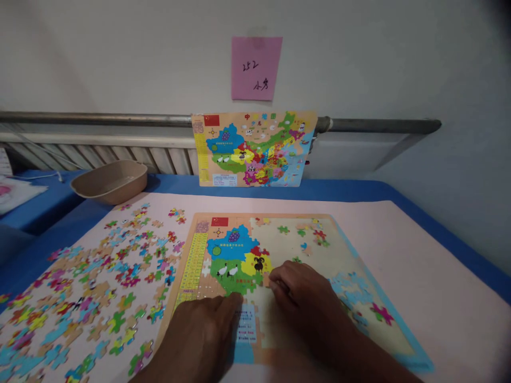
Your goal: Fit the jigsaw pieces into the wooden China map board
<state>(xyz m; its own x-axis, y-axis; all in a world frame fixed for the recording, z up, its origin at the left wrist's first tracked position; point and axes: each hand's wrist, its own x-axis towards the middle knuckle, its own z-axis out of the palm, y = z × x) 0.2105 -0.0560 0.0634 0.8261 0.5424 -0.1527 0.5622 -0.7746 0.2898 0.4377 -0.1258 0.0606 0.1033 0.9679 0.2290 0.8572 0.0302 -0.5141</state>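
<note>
My left hand (202,335) rests at the bottom of a wooden jigsaw map of China (279,234), its fingertips on the board at the lower edge of the green region. My right hand (297,292) is just to its right, fingers bunched beside the yellow region with the black ram. Whether either hand holds a piece is hidden. Several loose jigsaw pieces (96,298) lie scattered left of the board, and a blue cluster of pieces (349,287) lies on its right part.
The board and loose pieces lie on a pale pink sheet (439,266) over a blue table (447,239). A printed map (251,149) leans on the wall by a metal pipe (99,119). A beige tray (109,181) stands back left, below a pink note (256,68).
</note>
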